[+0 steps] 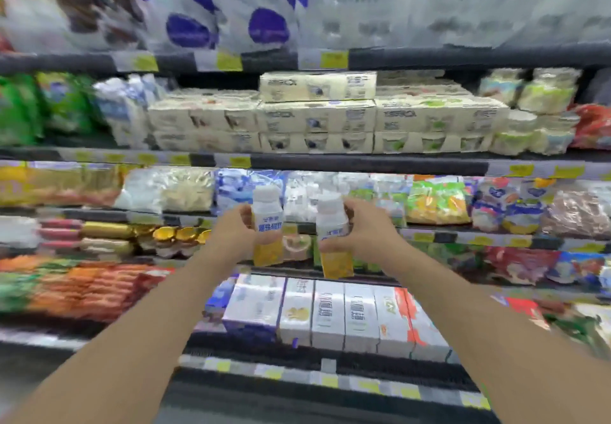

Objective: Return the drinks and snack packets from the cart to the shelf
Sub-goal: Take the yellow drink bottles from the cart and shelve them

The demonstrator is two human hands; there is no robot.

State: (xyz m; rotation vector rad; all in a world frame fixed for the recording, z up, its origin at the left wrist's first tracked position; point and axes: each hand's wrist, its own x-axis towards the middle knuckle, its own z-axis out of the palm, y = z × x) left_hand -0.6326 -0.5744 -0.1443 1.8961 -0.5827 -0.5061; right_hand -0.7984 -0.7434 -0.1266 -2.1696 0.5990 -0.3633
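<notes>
Left hand [233,230] clamped on left bottle [267,225], right hand [362,230] clamped on right bottle [332,237]. Both bottles are in the air in front of the shelf [363,164], just above the carton row [327,314]; right one tilted. Risks: view is blurred, so it's easy to pick the wrong slot; the tilted bottle could tip when set down; bottles sit close together and could knock.

Bottles [267,225] — smooth glossy plastic.

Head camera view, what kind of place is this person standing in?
Most likely a supermarket chilled aisle: tiered shelves with yellow price tags, stacked multipacks and milk cartons. The left hand and right hand each hold a drink bottle.
</notes>
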